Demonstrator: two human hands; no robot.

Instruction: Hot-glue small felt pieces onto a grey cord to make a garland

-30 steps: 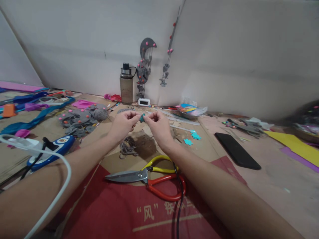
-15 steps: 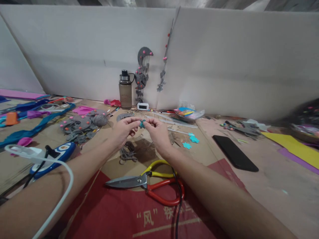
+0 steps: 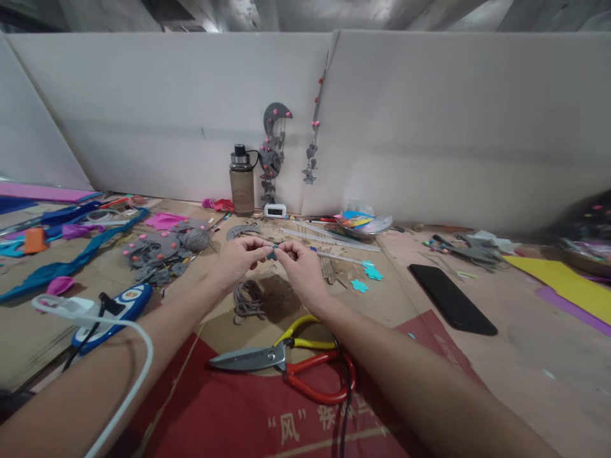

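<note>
My left hand (image 3: 242,259) and my right hand (image 3: 300,266) meet above the middle of the work surface. Between their fingertips they pinch a small teal flower-shaped cutout (image 3: 273,251), mostly covered by the fingers. Below the left hand lies a bundle of grey cord (image 3: 249,299). Nearer to me, large scissors (image 3: 252,358) with one yellow and one red handle rest on the red printed cardboard (image 3: 229,413), blades pointing left. More turquoise flower cutouts (image 3: 359,285) lie to the right of my right hand.
Grey felt pieces with pink dots (image 3: 155,249) and a blue device (image 3: 119,312) with a white cable lie left. A bottle (image 3: 242,187) and a small digital clock (image 3: 275,210) stand by the white partition (image 3: 420,127). A black phone (image 3: 451,299) lies right.
The whole view has shifted slightly, so the scene sits lower in the picture. Both hands still pinch the teal cutout, which is now more covered by the fingers.
</note>
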